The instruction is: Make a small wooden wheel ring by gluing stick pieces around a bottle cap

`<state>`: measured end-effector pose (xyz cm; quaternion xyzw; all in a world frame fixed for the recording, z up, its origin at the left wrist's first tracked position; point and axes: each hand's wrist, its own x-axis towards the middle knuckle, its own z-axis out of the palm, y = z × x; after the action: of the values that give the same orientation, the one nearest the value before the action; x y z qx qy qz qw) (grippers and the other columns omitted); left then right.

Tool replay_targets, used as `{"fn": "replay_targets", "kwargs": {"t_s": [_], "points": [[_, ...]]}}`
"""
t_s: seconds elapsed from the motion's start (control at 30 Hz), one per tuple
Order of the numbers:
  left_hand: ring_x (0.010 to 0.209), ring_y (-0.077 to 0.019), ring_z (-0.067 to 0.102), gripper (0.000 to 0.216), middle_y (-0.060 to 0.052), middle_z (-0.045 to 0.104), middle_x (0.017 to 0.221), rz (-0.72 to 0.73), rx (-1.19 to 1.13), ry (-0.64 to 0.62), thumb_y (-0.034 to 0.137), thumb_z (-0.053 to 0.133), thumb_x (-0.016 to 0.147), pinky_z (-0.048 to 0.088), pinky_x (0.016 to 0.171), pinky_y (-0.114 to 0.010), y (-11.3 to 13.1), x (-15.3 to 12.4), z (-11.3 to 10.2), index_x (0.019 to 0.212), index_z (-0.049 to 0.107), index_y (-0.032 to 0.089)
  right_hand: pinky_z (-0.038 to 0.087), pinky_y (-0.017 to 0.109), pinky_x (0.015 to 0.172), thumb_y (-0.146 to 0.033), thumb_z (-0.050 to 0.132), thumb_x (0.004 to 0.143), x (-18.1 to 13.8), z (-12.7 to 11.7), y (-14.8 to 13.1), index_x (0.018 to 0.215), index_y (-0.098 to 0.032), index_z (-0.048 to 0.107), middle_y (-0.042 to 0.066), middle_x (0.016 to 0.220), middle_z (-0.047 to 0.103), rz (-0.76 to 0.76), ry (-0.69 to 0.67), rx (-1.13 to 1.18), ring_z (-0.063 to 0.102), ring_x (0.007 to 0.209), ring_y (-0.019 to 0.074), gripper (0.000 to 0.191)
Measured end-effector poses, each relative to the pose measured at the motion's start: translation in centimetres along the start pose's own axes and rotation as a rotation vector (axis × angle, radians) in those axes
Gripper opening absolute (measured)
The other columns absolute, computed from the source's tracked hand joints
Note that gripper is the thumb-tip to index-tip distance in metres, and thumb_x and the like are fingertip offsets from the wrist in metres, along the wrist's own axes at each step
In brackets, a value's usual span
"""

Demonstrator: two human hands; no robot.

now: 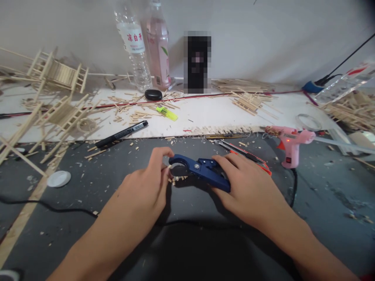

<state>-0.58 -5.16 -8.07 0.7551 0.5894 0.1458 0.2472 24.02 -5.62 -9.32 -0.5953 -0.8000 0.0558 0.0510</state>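
My right hand [246,179] is closed around the handles of a dark blue pipe cutter [202,171], whose curved jaw points left. Fingers pinched, my left hand [149,179] is right at the jaw opening. A pale wooden stick [170,166] shows as a small tip between those fingertips; most of it is hidden. Several short cut wood pieces [177,180] lie on the dark tabletop below the jaw. Just behind my right hand rests a red utility knife [249,155].
A pink glue gun [293,142] with a lit light stands at right, its cord running down. Stick models [63,111] sit at left. Along the back are a black marker [121,134], a yellow highlighter [166,113], a water bottle [134,50] and a pink bottle [158,47].
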Motion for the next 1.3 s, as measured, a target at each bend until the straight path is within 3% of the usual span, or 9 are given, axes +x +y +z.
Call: {"fn": "replay_targets", "kwargs": {"t_s": [0.1, 0.2, 0.3, 0.43, 0.6, 0.8, 0.93, 1.1, 1.3], "points": [[0.076, -0.0241, 0.074, 0.024, 0.001, 0.074, 0.086, 0.034, -0.124, 0.063, 0.036, 0.040, 0.108, 0.048, 0.066, -0.030, 0.3, 0.0, -0.4, 0.131, 0.041, 0.030, 0.052, 0.054, 0.095, -0.040, 0.059, 0.093, -0.2, -0.1, 0.1, 0.136, -0.014, 0.065, 0.016, 0.121, 0.071, 0.028, 0.076, 0.100, 0.067, 0.114, 0.0401, 0.051], [0.084, -0.0189, 0.073, 0.023, 0.002, 0.075, 0.097, 0.047, -0.325, 0.109, 0.035, 0.041, 0.110, 0.052, 0.072, -0.028, 0.8, -0.4, -0.4, 0.132, 0.037, 0.032, 0.052, 0.048, 0.091, -0.042, 0.060, 0.094, -0.3, -0.5, -0.4, 0.129, -0.020, 0.067, 0.010, 0.117, 0.074, 0.079, 0.098, 0.301, 0.070, 0.109, 0.0331, 0.041], [0.071, -0.0134, 0.066, 0.023, 0.005, 0.073, 0.092, 0.032, -0.497, 0.166, 0.035, 0.042, 0.111, 0.051, 0.065, -0.024, 1.3, -0.9, 0.0, 0.133, 0.034, 0.035, 0.051, 0.040, 0.082, -0.040, 0.064, 0.093, -0.4, -1.0, -1.3, 0.115, -0.027, 0.070, 0.002, 0.106, 0.074, 0.119, 0.023, 0.477, 0.070, 0.096, 0.0256, 0.026], [0.062, -0.0111, 0.059, 0.027, 0.008, 0.065, 0.078, 0.067, -0.583, 0.195, 0.031, 0.043, 0.111, 0.048, 0.057, -0.019, 1.6, -1.2, 0.2, 0.135, 0.033, 0.038, 0.046, 0.037, 0.076, -0.037, 0.066, 0.091, -0.6, -1.3, -2.3, 0.100, -0.028, 0.069, 0.000, 0.096, 0.072, 0.129, -0.075, 0.545, 0.065, 0.087, 0.0231, 0.014], [0.057, -0.0106, 0.055, 0.029, 0.008, 0.063, 0.076, 0.052, -0.553, 0.178, 0.032, 0.039, 0.112, 0.046, 0.052, -0.018, 1.5, -1.4, 0.2, 0.139, 0.033, 0.039, 0.041, 0.035, 0.070, -0.032, 0.064, 0.091, -1.1, -1.0, -2.5, 0.094, -0.023, 0.065, 0.002, 0.090, 0.067, 0.074, -0.080, 0.557, 0.060, 0.078, 0.0220, 0.010], [0.053, -0.0113, 0.054, 0.033, 0.009, 0.050, 0.066, 0.032, -0.464, 0.139, 0.030, 0.037, 0.111, 0.045, 0.051, -0.020, 1.3, -1.5, 0.2, 0.143, 0.031, 0.036, 0.036, 0.033, 0.065, -0.031, 0.062, 0.092, -1.4, -0.6, -2.4, 0.088, -0.022, 0.059, 0.003, 0.085, 0.065, 0.018, -0.049, 0.513, 0.056, 0.071, 0.0202, 0.010], [0.053, -0.0112, 0.058, 0.033, 0.010, 0.053, 0.065, 0.063, -0.363, 0.163, 0.027, 0.038, 0.110, 0.045, 0.049, -0.018, 1.5, -1.5, -0.2, 0.142, 0.034, 0.036, 0.033, 0.031, 0.061, -0.031, 0.063, 0.092, -1.6, -0.4, -2.3, 0.086, -0.023, 0.054, 0.003, 0.085, 0.066, -0.019, -0.015, 0.483, 0.053, 0.066, 0.0184, 0.014], [0.044, -0.0087, 0.057, 0.026, 0.013, 0.059, 0.061, 0.133, -0.150, 0.196, 0.019, 0.042, 0.105, 0.042, 0.047, -0.017, 1.9, -1.2, -0.9, 0.124, 0.047, 0.035, 0.033, 0.031, 0.061, -0.031, 0.062, 0.093, -1.6, -0.2, -2.3, 0.085, -0.023, 0.052, 0.003, 0.085, 0.065, -0.045, 0.023, 0.435, 0.050, 0.063, 0.0175, 0.015], [0.042, -0.0083, 0.058, 0.029, 0.015, 0.060, 0.061, 0.158, -0.108, 0.208, 0.015, 0.044, 0.101, 0.043, 0.048, -0.017, 1.8, -1.2, -1.1, 0.120, 0.049, 0.036, 0.037, 0.031, 0.063, -0.033, 0.061, 0.095, -1.5, -0.1, -2.4, 0.090, -0.022, 0.057, 0.004, 0.088, 0.067, -0.046, 0.039, 0.449, 0.055, 0.067, 0.0191, 0.014]]}}
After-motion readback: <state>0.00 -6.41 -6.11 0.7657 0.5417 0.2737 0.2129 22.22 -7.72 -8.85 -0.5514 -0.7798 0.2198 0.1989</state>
